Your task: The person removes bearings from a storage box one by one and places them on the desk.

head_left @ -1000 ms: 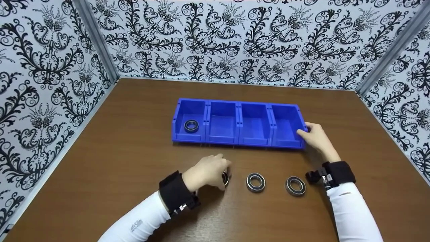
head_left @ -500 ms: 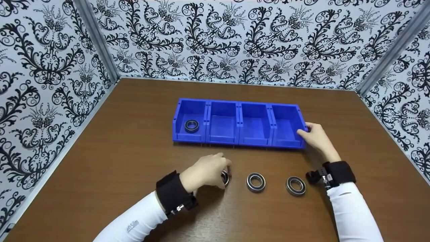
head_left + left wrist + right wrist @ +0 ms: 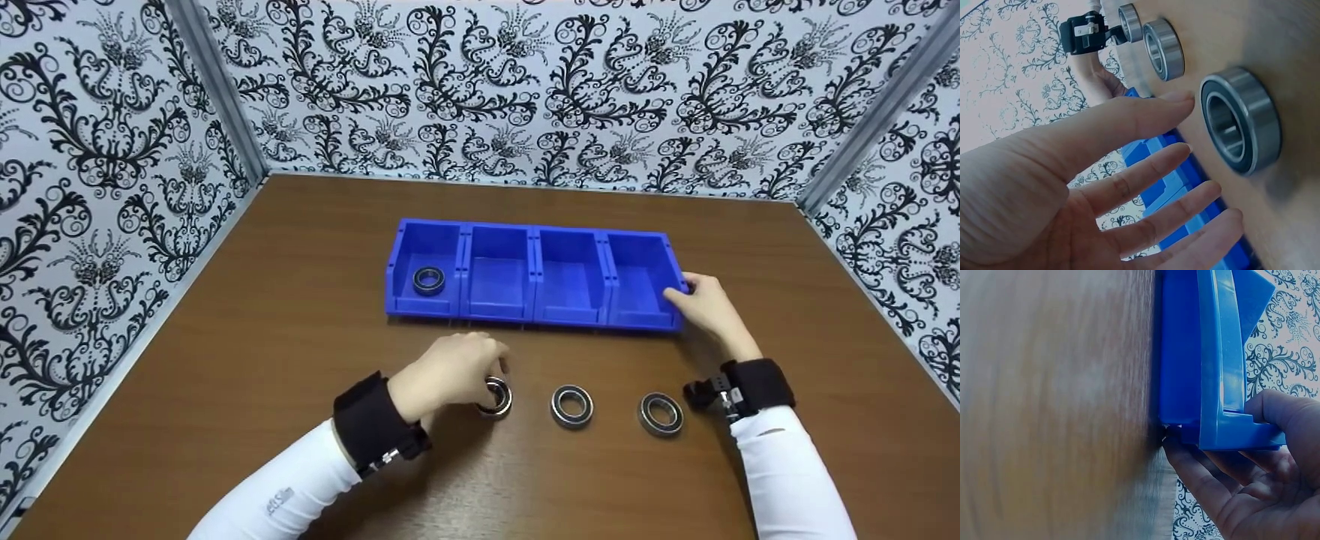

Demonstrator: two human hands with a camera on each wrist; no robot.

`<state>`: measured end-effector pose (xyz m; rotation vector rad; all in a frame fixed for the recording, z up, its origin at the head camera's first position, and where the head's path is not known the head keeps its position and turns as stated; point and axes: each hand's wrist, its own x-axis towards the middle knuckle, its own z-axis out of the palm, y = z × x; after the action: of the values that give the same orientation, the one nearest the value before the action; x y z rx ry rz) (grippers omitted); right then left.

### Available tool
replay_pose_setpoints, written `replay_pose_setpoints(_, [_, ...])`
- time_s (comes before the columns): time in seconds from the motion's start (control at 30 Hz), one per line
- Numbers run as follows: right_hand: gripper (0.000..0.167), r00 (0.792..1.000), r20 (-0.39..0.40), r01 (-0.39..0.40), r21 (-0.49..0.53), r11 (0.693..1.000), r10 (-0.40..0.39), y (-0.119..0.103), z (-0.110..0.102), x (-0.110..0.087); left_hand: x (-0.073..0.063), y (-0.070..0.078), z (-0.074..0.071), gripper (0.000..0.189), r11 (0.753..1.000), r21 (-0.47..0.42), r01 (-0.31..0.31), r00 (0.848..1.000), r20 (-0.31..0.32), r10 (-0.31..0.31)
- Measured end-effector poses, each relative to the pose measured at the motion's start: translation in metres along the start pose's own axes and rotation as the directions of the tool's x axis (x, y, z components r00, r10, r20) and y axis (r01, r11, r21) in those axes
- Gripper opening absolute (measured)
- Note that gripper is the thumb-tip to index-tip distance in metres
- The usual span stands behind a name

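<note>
My left hand (image 3: 450, 371) hovers over the leftmost loose ball bearing (image 3: 505, 407) on the table. In the left wrist view its thumb and fingers are spread and loosely extended, apart from that steel bearing (image 3: 1261, 121). With my right hand (image 3: 709, 311) I grip the right end of a blue four-compartment bin (image 3: 496, 311), thumb over the side wall's edge and fingers on the outside. Another bearing (image 3: 428, 292) lies in the bin's leftmost compartment. Two more loose bearings, a middle one (image 3: 558, 411) and a right one (image 3: 676, 424), lie flat on the table.
The brown wooden table (image 3: 225, 360) meets patterned wall panels (image 3: 480, 97) at the back and sides. Both wrists carry black straps with small cameras; the right one (image 3: 701, 395) sits close to the right bearing.
My left hand has drawn slightly left and away from the leftmost loose bearing, so more of its ring shows. The right hand and the bin hold their places.
</note>
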<state>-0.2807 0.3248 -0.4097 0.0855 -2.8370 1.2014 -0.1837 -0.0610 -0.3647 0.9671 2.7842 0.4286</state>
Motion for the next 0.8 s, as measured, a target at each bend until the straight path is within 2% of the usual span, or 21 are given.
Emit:
replay_pose_setpoints(0.23, [0.039, 1.000, -0.011, 0.008, 0.036, 0.999, -0.008, 0.000, 0.000, 0.000, -0.001, -0.004, -0.010, 0.036, 0.999, -0.034, 0.007, 0.999, -0.035, -0.008])
replay_pose_setpoints(0.5, [0.044, 1.000, 0.019, 0.023, 0.003, 1.000, -0.023, -0.001, -0.002, -0.001, -0.001, -0.008, -0.021, 0.032, 0.999, -0.051, 0.007, 0.996, -0.090, -0.012])
replay_pose_setpoints(0.8, [0.043, 1.000, 0.010, 0.020, 0.004, 1.000, -0.021, 0.000, -0.001, -0.001, 0.000, -0.015, -0.033, 0.033, 0.998, -0.059, 0.018, 0.992, -0.128, -0.025])
